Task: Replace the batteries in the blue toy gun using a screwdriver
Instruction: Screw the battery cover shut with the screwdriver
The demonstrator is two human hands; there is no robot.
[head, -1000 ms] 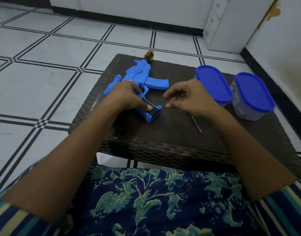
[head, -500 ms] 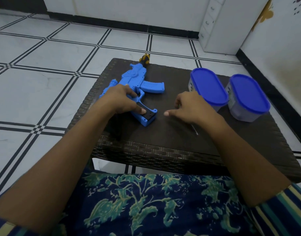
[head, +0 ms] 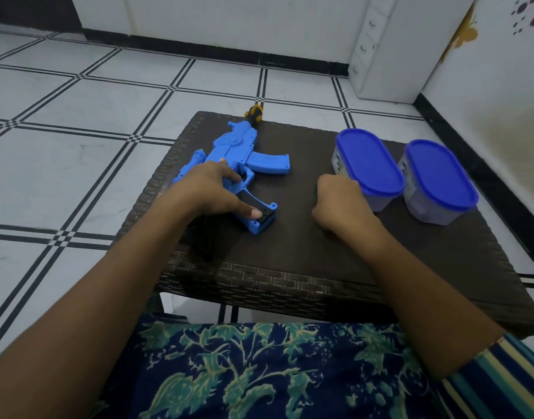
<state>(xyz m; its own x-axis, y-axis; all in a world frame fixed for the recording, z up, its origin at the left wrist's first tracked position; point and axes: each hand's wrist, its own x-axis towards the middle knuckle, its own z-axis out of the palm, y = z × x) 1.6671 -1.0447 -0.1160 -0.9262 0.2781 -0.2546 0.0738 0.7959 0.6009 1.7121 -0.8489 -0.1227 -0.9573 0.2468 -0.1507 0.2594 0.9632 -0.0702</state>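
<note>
The blue toy gun [head: 240,151] lies flat on the dark woven table [head: 289,252], muzzle pointing away and grip toward me. My left hand [head: 209,192] rests over its grip and holds it down, with the thumb pressed on the black battery compartment [head: 267,213] at the grip's end. My right hand [head: 338,204] is curled into a fist on the table, to the right of the gun and apart from it. Anything inside that fist is hidden. A yellow-and-black handle [head: 254,114] pokes out behind the gun's far end.
Two oval tubs with blue lids [head: 368,164] [head: 439,173] stand on the table's right side, the nearer one touching my right hand. A white cabinet [head: 389,55] stands by the far wall. Tiled floor surrounds the table.
My right hand drew back to the right and closed from a pinch into a fist. The thin metal rod seen beneath its wrist is now out of sight. My left hand stays on the grip.
</note>
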